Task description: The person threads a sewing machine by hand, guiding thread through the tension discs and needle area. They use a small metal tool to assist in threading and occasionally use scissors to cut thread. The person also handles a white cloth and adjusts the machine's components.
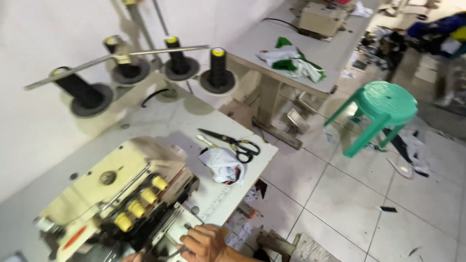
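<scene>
My right hand (pixel 206 241) is at the bottom edge, against the front of a cream overlock sewing machine (pixel 116 194). Its fingers are curled on a thin metal tool (pixel 175 252) that points toward the machine's white front plate (pixel 180 219). Only a sliver of my left hand (pixel 131 256) shows at the bottom edge, beside the machine's dark needle area; its grip is hidden. Three yellow tension knobs (pixel 141 201) stand in a row on the machine.
Black scissors (pixel 235 143) and a crumpled white cloth (pixel 223 165) lie on the grey table (pixel 160 121). Several black thread cones (pixel 217 65) stand on a rack behind. A green plastic stool (pixel 383 109) stands on the tiled floor, a second sewing table (pixel 286 41) beyond.
</scene>
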